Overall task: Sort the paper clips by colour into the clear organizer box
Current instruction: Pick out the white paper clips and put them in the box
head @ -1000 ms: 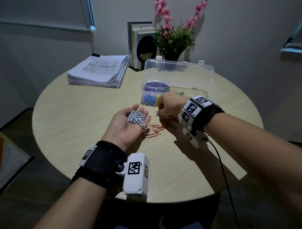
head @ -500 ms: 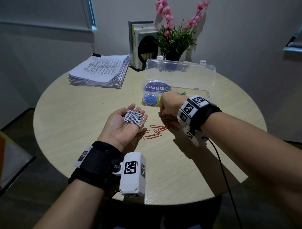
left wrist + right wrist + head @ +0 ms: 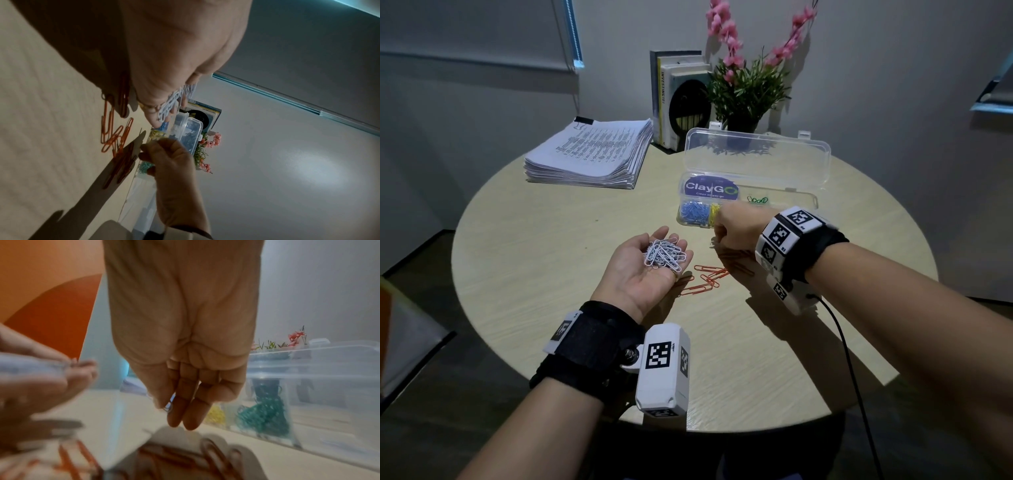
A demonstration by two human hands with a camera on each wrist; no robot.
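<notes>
My left hand (image 3: 640, 277) lies palm up over the table, fingers relaxed, and carries a heap of white paper clips (image 3: 664, 255). Close to its right, my right hand (image 3: 736, 229) hovers curled just above loose orange clips (image 3: 709, 274). In the right wrist view its thumb and fingers (image 3: 180, 402) pinch one small pale clip (image 3: 167, 407). Just behind stands the clear organizer box (image 3: 804, 200) with its lid up. It holds blue clips (image 3: 693, 212), yellow clips (image 3: 715, 211) and green clips (image 3: 756, 199) in separate compartments.
The round wooden table (image 3: 551, 246) carries a thick stack of printed paper (image 3: 592, 154) at the back left. Books (image 3: 674, 99) and a potted plant with pink flowers (image 3: 746, 85) stand behind the box. A cable (image 3: 849, 359) trails from my right wrist.
Both hands stay almost where they were. The right hand has sunk a little over the orange clips; the left still carries the white heap.
</notes>
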